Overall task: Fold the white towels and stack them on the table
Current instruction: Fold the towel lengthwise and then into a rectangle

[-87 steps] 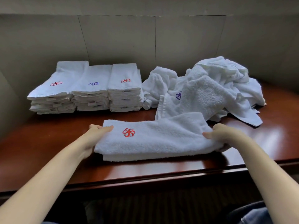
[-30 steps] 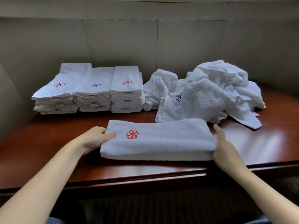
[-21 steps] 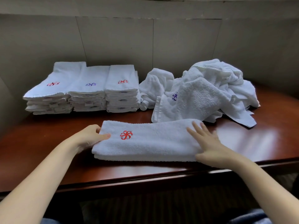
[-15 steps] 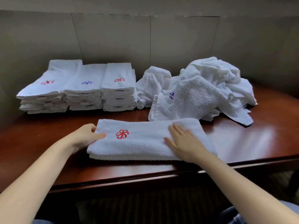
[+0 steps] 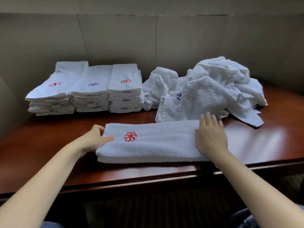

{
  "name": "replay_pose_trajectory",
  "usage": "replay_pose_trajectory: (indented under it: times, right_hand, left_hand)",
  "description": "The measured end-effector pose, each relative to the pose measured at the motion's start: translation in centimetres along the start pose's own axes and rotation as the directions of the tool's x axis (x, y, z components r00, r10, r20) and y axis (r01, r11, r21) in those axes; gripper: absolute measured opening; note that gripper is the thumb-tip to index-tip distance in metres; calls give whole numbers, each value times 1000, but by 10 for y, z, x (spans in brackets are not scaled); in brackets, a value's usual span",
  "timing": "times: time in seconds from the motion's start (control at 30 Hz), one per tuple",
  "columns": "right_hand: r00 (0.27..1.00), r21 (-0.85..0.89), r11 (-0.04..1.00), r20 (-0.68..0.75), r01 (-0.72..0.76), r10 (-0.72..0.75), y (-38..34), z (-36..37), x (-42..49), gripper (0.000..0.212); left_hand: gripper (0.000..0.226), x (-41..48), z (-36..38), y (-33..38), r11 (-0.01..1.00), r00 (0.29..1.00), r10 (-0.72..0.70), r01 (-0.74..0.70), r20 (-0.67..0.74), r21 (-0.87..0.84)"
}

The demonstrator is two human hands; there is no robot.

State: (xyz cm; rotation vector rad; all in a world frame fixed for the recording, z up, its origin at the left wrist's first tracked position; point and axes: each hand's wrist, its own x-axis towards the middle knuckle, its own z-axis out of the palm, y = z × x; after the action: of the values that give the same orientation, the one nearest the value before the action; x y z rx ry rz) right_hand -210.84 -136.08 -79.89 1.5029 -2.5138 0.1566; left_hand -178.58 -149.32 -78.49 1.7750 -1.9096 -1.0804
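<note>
Now my right hand (image 5: 211,137), flat with fingers straight, has slid outward to the right end of the long folded white terry towel with a red embroidered emblem (image 5: 156,145), smoothing it; my left hand (image 5: 96,140) pinches the left end, thumb on top. The towel lies flat and even-edged near the front of the glossy reddish-brown wooden desk (image 5: 263,142), ready, I judge, for its next fold.

The one head-worn wide-angle view looks forward and down from the near side of the polished reddish-brown wooden table (image 5: 49,145), facing the grey panelled wall (image 5: 189,38) behind it. It sits close: the left forearm (image 5: 41,183) and right forearm (image 5: 256,183) enter from the bottom corners, and the table's front edge runs across the lower third.
</note>
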Motion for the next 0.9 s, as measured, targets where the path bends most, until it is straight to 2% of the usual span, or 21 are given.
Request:
replay_pose_trajectory:
  times: [0.13, 0.2, 0.27, 0.37, 0.43, 0.53, 0.63, 0.7, 0.77, 0.8, 0.83, 0.9]
  right_hand:
    - [932, 153, 921, 0, 358, -362, -41, -7, -23, 54]
    - [881, 198, 870, 56, 451, -469, -57, -6, -37, 52]
    - [855, 230, 854, 129, 466, -502, -62, -4, -44, 49]
    - [845, 262, 862, 213, 434, -490, -62, -8, -41, 50]
    - [844, 269, 869, 243, 415, -479, -64, -9, -41, 51]
    - [853, 229, 887, 260, 401, -453, -70, -7, -41, 51]
    - [860, 193, 903, 283, 383, -425, -77, -7, -38, 48]
    - [855, 212, 887, 250, 409, -454, -83, -10, -40, 52]
    - [790, 238, 802, 169, 548, -590, -92, -11, -46, 68]
    - [742, 248, 747, 134, 616, -657, -96, -10, -49, 75]
    - [707, 257, 708, 113, 658, -698, -98, -9, -51, 78]
    - [692, 260, 691, 106, 674, -714, -98, -8, -51, 75]
  left_hand:
    - [87, -12, -6, 0, 979, 973, -30, 75, 230, -189]
    - [111, -15, -11, -3, 971, 946, 9, 69, 324, -228]
    - [119, -21, -13, -4, 987, 937, 63, -8, 345, -159]
    - [111, -22, -9, -5, 978, 924, 208, -202, 322, -54]
    - [100, -21, -6, -5, 959, 901, 253, -282, 352, 32]
    - [69, -23, -4, 0, 950, 909, 181, -261, 377, 171]
    - [56, -27, 5, 7, 926, 953, 129, -214, 273, 310]
    - [58, -31, 14, 16, 826, 983, 156, -182, 93, 534]
    - [56, -41, 30, 24, 644, 926, 374, -218, -54, 733]
    - [53, -45, 39, 28, 609, 885, 464, -282, -45, 741]
    - [51, -49, 47, 30, 610, 868, 496, -351, 3, 710]
    - [56, -52, 60, 31, 647, 889, 441, -408, 120, 644]
